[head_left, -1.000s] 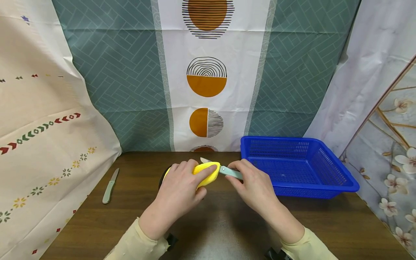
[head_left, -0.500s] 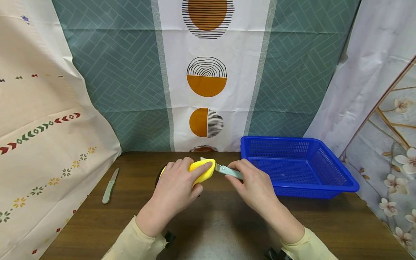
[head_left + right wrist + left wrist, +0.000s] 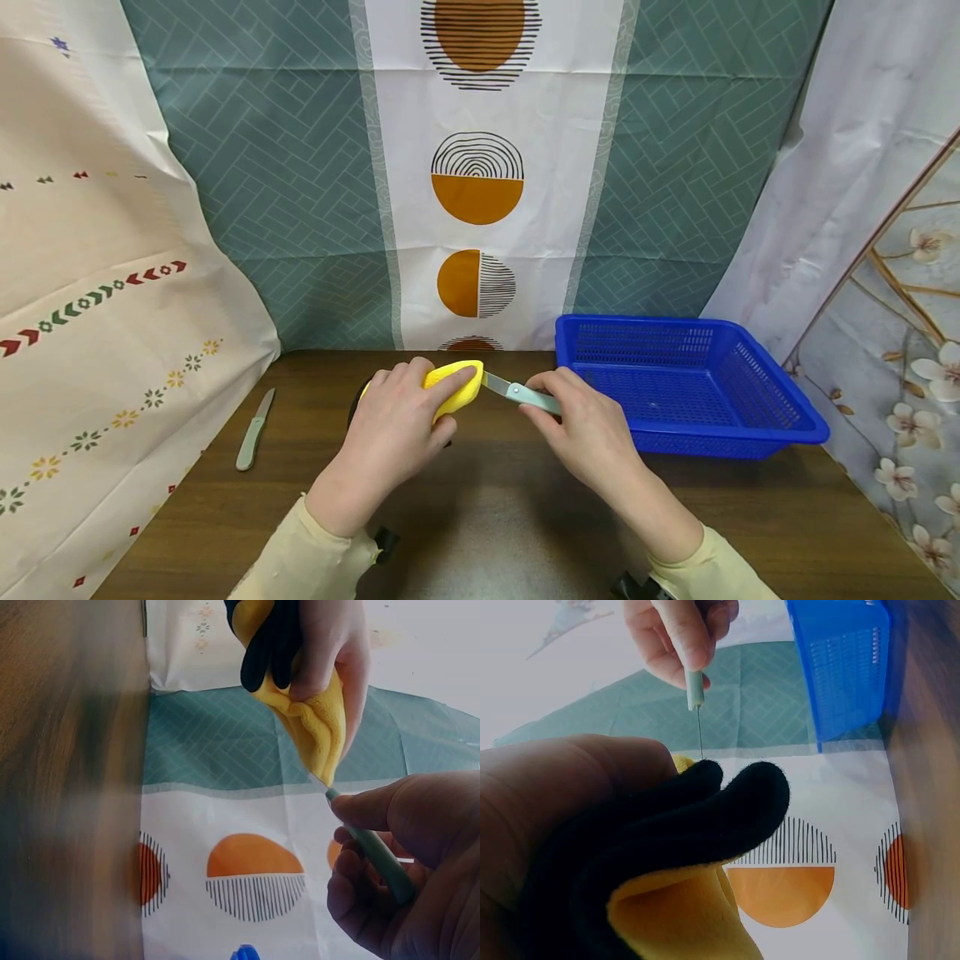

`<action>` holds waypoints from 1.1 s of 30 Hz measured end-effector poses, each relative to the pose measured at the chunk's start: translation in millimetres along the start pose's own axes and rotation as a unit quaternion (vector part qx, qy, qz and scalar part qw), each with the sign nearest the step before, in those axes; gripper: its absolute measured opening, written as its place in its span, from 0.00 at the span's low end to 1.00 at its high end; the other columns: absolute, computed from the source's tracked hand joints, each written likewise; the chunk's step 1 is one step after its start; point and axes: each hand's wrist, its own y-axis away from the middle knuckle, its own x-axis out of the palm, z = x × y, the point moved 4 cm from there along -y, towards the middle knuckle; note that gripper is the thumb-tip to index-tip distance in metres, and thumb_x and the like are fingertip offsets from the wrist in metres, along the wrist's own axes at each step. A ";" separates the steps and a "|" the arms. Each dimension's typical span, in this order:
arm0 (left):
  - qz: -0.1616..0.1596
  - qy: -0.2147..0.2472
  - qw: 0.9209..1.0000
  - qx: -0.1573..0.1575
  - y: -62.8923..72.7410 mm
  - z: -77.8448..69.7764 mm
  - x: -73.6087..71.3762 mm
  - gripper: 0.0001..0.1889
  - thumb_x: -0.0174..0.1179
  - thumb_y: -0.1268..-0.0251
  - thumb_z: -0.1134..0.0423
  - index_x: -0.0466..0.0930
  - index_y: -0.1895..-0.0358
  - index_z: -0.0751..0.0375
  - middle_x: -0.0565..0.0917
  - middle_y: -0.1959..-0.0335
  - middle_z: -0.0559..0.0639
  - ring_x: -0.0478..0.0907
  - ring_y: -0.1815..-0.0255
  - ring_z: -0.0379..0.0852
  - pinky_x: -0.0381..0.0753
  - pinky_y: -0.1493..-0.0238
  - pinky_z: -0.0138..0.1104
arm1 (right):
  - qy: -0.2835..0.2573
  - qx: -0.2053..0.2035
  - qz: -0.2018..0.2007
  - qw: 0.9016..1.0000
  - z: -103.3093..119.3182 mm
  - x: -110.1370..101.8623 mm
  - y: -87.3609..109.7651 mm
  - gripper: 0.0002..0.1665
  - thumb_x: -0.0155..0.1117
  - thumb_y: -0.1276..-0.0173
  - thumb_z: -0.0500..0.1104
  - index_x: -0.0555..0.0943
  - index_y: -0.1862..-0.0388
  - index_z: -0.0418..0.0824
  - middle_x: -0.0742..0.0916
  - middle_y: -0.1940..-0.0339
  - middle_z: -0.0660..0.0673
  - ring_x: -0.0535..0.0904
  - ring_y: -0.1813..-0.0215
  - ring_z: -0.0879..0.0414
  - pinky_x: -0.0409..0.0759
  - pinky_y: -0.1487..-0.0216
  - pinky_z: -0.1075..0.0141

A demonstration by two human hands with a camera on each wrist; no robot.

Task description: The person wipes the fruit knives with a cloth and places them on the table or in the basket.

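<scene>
My left hand (image 3: 395, 429) grips a folded yellow cloth with black edging (image 3: 454, 385), the index finger lying along its front end. In my right hand (image 3: 588, 423) is a knife with a pale green handle (image 3: 536, 398), pinched between thumb and fingers. Its blade (image 3: 495, 383) points left into the cloth, which hides the tip; the part near the handle shows bare. From the left wrist view, the cloth's thick black edge (image 3: 757, 802) folds over beside the thin blade (image 3: 700, 731). Both hands are above the table.
A second knife with a green handle (image 3: 251, 442) lies on the wooden table (image 3: 495, 533) at the left, blade pointing away. An open blue plastic basket (image 3: 727, 433) stands at the right, close beyond the right hand. Patterned fabric hangs behind and at both sides.
My left hand has moved left with the cloth along the blade, baring more of it near the handle. The blade tip no longer shows past the cloth. The right hand has stayed nearly still.
</scene>
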 end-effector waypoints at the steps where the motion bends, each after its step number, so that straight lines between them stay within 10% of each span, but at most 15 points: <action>1: 0.000 0.000 1.000 -0.002 0.2 1.1 0.1 0.32 0.75 0.44 0.62 0.88 0.31 0.40 0.81 0.58 0.56 0.78 0.62 0.56 0.75 0.60 0.47 | 0.000 0.000 0.000 1.000 0.1 0.1 0.1 0.12 0.83 0.31 0.45 0.88 0.53 0.51 0.81 0.65 0.57 0.76 0.69 0.60 0.77 0.68 0.59; 23: 0.019 0.006 0.999 -0.041 1.1 23.4 -0.9 0.32 0.73 0.42 0.63 0.86 0.30 0.45 0.81 0.59 0.57 0.79 0.62 0.57 0.77 0.60 0.50 | -0.004 -0.002 0.000 1.000 -0.1 0.9 0.1 0.13 0.83 0.31 0.45 0.88 0.52 0.51 0.82 0.65 0.58 0.75 0.68 0.60 0.77 0.68 0.59; 33: -0.001 0.010 1.000 -0.011 -2.0 7.4 -3.6 0.32 0.74 0.42 0.61 0.86 0.30 0.42 0.81 0.58 0.57 0.78 0.62 0.56 0.76 0.61 0.48 | 0.000 0.004 0.003 1.000 -0.7 1.3 0.0 0.13 0.83 0.31 0.44 0.88 0.52 0.51 0.81 0.65 0.58 0.75 0.69 0.61 0.77 0.68 0.60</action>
